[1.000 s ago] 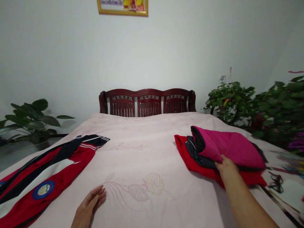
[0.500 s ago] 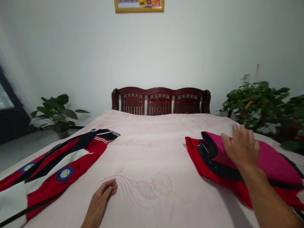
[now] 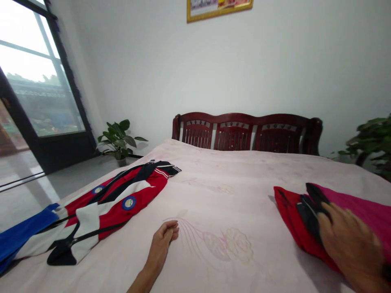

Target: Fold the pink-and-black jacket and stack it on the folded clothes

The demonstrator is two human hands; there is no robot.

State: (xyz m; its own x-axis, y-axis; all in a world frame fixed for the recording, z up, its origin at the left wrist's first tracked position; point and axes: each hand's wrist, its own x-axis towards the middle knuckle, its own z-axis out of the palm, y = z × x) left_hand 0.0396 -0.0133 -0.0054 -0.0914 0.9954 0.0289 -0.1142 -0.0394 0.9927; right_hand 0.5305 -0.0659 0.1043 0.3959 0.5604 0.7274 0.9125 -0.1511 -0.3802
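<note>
A folded pile of clothes lies on the right of the pink bedsheet point(image 3: 232, 183): a magenta garment point(image 3: 371, 213) on top, a dark one point(image 3: 307, 211) under it and a red one point(image 3: 288, 213) at the bottom. My right hand point(image 3: 351, 240) hovers in front of this pile, blurred, fingers spread and holding nothing. My left hand point(image 3: 161, 242) rests on the sheet near the embroidered flower point(image 3: 232, 244), fingers loosely curled and empty. A red, white and navy sports jacket point(image 3: 119, 201) lies spread out at the left.
A blue garment point(image 3: 21, 234) lies at the bed's left edge. A dark wooden bench point(image 3: 244, 132) stands behind the bed. One potted plant point(image 3: 120, 138) is by the window point(image 3: 33, 81), another plant point(image 3: 372, 142) at the right. A framed picture point(image 3: 218, 8) hangs above.
The view has swung left, bringing the window and blue garment into sight. My right hand let go of the pile's front edge, rose above it, then came down in front of it. My left hand stayed put.
</note>
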